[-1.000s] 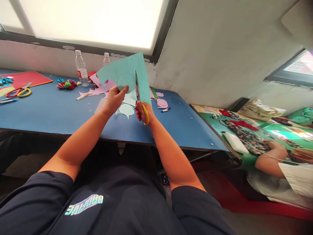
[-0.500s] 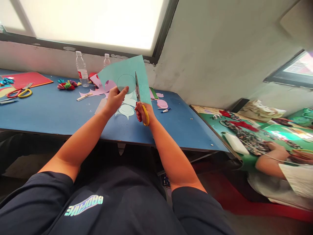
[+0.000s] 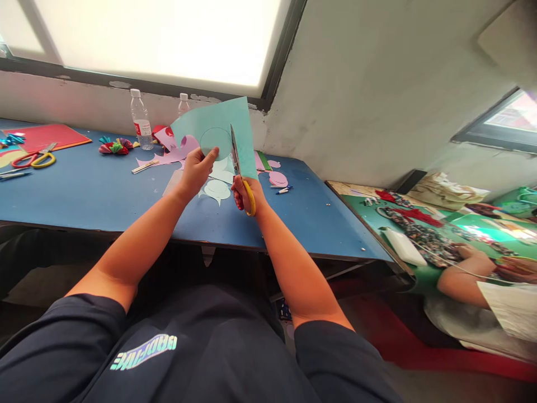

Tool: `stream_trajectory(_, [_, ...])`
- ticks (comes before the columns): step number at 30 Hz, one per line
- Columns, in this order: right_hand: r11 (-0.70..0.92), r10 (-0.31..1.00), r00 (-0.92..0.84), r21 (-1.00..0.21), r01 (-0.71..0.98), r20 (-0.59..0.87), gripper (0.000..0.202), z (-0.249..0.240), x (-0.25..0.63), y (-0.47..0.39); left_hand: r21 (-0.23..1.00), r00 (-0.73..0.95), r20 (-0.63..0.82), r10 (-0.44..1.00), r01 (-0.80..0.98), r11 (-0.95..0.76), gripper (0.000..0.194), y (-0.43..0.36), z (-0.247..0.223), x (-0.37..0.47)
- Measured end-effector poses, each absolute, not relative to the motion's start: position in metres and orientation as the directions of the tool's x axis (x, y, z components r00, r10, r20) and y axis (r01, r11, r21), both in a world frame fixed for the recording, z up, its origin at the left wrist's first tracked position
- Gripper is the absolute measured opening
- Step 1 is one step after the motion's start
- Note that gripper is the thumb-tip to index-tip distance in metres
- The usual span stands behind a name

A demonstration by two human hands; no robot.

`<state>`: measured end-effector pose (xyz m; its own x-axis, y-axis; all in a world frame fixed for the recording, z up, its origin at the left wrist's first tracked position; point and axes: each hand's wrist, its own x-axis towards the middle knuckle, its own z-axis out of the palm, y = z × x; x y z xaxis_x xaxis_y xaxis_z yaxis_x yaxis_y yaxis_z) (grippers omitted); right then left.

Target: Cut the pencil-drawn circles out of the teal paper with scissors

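My left hand (image 3: pixel 197 170) pinches a light teal sheet of paper (image 3: pixel 197 124) by its lower edge, thumb on the front. A circle is drawn in thin line on the sheet, just above that thumb. My right hand (image 3: pixel 249 195) is closed around scissors (image 3: pixel 249 197) with red and yellow handles. Their blades point up and lie at the paper, right of the circle; whether they are fully closed is hard to tell. Below the sheet, pale cut paper pieces (image 3: pixel 218 190) lie on the blue table (image 3: pixel 104 196), with pink paper scraps (image 3: pixel 168 157) behind my left hand.
Two plastic bottles, one in front (image 3: pixel 141 123), stand by the wall. Another pair of scissors (image 3: pixel 37 158) and red paper (image 3: pixel 54 136) lie at left. Pink cut pieces (image 3: pixel 277 179) and a pen (image 3: pixel 284 190) sit at right. Another person's arm (image 3: pixel 465 277) rests at a green table.
The teal sheet has tilted slightly, its left corner shifting right. The scissors' blades have moved slightly down and left. Both hands keep their hold.
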<state>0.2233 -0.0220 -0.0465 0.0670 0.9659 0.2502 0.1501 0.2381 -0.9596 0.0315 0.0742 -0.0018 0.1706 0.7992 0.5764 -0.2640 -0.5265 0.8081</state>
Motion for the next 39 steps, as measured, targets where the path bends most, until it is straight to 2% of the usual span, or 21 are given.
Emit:
stream_trajectory(15, [0.247,0.961,0.092,-0.957,0.15,0.262,0.093,-0.043,0.221,-0.025,0.795,0.16,0.587,0.793,-0.299,-0.528,0.06,0.078,-0.001,0.032])
stream_trajectory(25, [0.235,0.963,0.091,-0.958,0.166,0.252,0.084,-0.043,0.221,-0.026,0.799,0.143,0.573,0.807,-0.316,-0.511,0.059,0.073,0.004,0.032])
stream_trajectory(30, [0.244,0.962,0.086,-0.956,0.163,0.26,0.092,-0.042,0.221,-0.027,0.801,0.136,0.569,0.811,-0.313,-0.51,0.06,0.072,0.006,0.033])
stream_trajectory(39, [0.24,0.966,0.055,-0.957,0.164,0.252,0.092,-0.041,0.221,-0.029,0.813,0.193,0.572,0.797,-0.258,-0.521,0.07,0.066,0.003,0.032])
